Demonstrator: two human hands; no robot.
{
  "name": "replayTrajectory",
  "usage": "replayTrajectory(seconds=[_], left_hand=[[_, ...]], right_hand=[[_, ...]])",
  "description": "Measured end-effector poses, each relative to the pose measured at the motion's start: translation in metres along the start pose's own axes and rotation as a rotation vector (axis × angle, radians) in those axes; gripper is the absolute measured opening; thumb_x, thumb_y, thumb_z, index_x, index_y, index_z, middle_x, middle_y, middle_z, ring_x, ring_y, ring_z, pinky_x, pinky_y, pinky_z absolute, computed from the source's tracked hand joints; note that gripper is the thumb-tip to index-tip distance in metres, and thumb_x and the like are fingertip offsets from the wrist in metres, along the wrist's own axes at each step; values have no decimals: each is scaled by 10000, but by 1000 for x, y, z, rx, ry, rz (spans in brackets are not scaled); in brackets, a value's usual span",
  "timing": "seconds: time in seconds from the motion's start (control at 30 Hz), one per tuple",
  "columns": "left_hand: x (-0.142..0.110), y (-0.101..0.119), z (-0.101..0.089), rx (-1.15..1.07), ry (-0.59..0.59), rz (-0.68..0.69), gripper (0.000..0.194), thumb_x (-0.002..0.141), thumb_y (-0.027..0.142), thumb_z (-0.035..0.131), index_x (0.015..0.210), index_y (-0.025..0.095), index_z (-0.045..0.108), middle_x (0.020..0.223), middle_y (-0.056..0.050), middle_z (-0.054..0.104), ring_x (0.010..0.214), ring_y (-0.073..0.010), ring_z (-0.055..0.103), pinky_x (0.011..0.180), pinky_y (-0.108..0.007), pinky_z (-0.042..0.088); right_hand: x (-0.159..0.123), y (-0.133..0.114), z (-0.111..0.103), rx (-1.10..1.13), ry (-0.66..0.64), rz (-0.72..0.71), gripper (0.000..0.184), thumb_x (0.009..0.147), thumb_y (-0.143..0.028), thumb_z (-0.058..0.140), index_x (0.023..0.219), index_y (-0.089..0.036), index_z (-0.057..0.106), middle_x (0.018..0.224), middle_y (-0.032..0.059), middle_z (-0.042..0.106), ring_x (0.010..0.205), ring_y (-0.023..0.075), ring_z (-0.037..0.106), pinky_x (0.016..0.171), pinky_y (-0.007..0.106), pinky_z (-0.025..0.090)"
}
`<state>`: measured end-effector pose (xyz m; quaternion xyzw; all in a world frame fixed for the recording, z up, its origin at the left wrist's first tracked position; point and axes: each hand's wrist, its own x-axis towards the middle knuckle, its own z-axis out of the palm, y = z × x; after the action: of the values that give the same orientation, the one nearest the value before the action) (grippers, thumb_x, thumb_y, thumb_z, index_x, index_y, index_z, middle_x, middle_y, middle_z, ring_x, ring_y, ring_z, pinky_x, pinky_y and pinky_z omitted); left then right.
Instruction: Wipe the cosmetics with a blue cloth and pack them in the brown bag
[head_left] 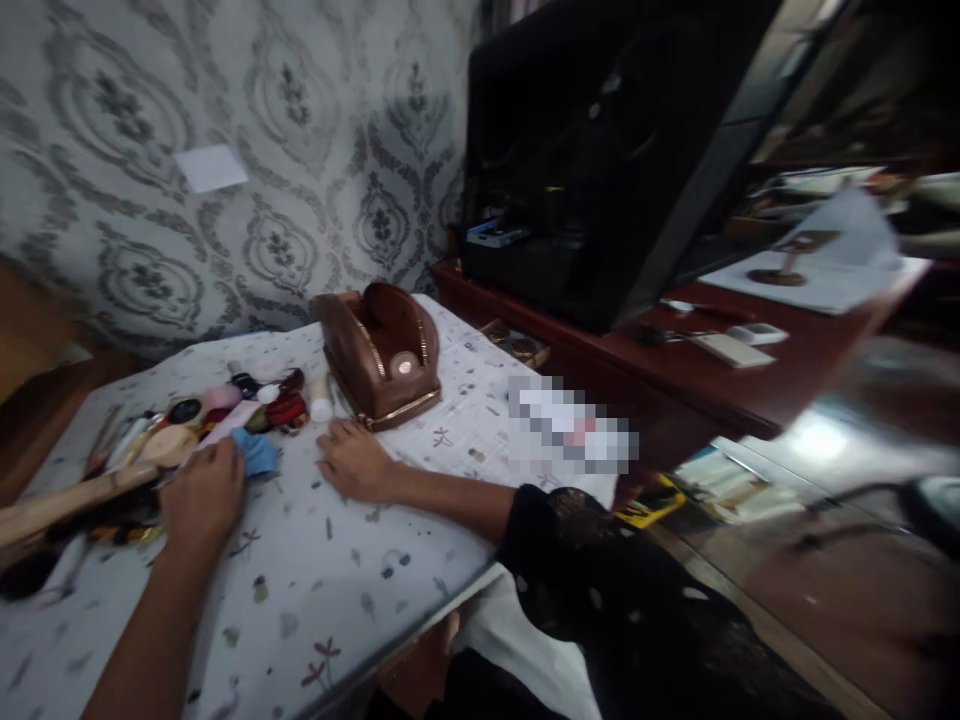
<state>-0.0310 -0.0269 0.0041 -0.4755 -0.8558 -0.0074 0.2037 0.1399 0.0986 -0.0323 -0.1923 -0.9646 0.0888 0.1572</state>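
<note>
My left hand [201, 497] lies knuckles-up on the white flower-patterned tablecloth [337, 590], its fingers curled down onto a blue cloth [257, 452]. Just left of it a long wooden stick [67, 498] with a rounded head lies across the pile. My right hand [351, 460] rests flat on the cloth with fingers stretched out and nothing in it, just in front of a brown wooden box [382, 352] with gold trim. A heap of small round items and thread spools [255, 398] in red, black, pink and white lies beyond my left hand.
A dark red sideboard [675, 370] to the right carries a large black television [600, 150], remotes and papers. Patterned wallpaper [285, 150] backs the table. The table's front edge runs diagonally past my black sleeve [570, 560]. Books lie on the floor at right.
</note>
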Motion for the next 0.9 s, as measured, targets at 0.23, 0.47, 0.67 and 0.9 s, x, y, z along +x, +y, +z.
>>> replayTrajectory(seconds=[0.23,0.47,0.67,0.9], left_hand=[[11,-18,20,-314,196,-162,136,903,229,435,920,181,562,894,-93,658,858,-244,636,752,-330,475],[12,-37,27,-578,454,-122,264,853,127,397,1043,179,574,997,-92,626,964,-233,604,864,-357,483],[6,-27,23,-508,374,46,329,908,162,361,1089,167,636,1047,-104,590,971,-225,592,880,-348,482],[-1,-9,12,-477,261,170,359,918,243,349,1124,157,629,1098,-128,594,999,-251,589,920,-381,470]], right_hand=[[30,2,3,120,22,-2,230,882,-220,584,1077,-112,641,1150,152,601,1112,259,539,995,386,423],[64,-13,7,167,183,167,210,912,-176,476,1095,-118,561,1126,146,554,1040,238,521,902,348,436],[89,-16,13,104,225,184,479,875,-391,626,1242,-105,514,1315,194,519,1217,342,427,1039,518,333],[105,-18,13,89,129,201,436,889,-405,616,1236,-157,522,1262,141,555,1224,282,459,1088,516,311]])
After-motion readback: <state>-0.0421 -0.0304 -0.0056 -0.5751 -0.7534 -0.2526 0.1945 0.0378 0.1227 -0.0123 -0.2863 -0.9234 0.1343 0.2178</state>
